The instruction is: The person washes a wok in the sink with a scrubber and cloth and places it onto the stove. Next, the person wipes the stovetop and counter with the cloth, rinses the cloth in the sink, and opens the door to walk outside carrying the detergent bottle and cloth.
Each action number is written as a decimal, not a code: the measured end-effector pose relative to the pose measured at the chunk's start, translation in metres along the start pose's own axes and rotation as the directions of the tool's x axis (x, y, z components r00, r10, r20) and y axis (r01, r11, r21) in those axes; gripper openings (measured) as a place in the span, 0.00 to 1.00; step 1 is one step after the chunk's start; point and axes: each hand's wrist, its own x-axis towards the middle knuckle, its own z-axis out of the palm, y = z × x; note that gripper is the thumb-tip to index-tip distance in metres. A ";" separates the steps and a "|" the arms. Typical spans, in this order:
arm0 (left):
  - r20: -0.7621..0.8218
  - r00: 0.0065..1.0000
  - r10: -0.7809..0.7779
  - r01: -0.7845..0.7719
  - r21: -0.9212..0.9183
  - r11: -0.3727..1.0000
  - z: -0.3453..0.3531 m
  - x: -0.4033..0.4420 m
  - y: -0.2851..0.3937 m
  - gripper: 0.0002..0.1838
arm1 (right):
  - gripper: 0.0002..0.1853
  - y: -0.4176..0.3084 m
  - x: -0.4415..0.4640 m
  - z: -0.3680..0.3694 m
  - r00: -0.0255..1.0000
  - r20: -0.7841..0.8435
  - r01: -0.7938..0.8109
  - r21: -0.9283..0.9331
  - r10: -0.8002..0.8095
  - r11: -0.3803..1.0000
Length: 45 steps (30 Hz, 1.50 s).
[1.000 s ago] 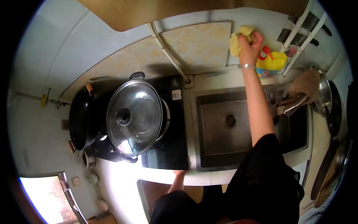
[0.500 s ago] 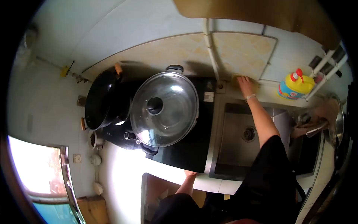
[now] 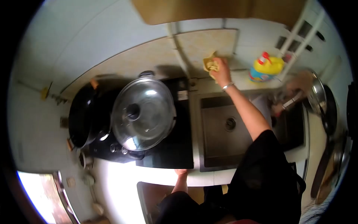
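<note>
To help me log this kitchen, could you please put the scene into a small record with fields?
right hand: holding a crumpled yellow cloth by the wall
left hand: at the counter's front edge, fingers mostly hidden
stove: bears a large pot with a glass lid, black wok at its left
sink: right of the stove
bottle: yellow and blue, red top, upright behind the sink

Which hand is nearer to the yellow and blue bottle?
Right. The right hand, gripping a yellow cloth, is left of the bottle, by the back wall; the left hand is at the counter's front edge.
</note>
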 end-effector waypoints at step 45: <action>-0.001 0.965 0.263 -0.254 0.251 0.934 -0.021 0.002 0.036 0.22 | 0.24 0.094 -0.325 -0.239 0.838 0.173 0.049 -0.968 0.517 0.245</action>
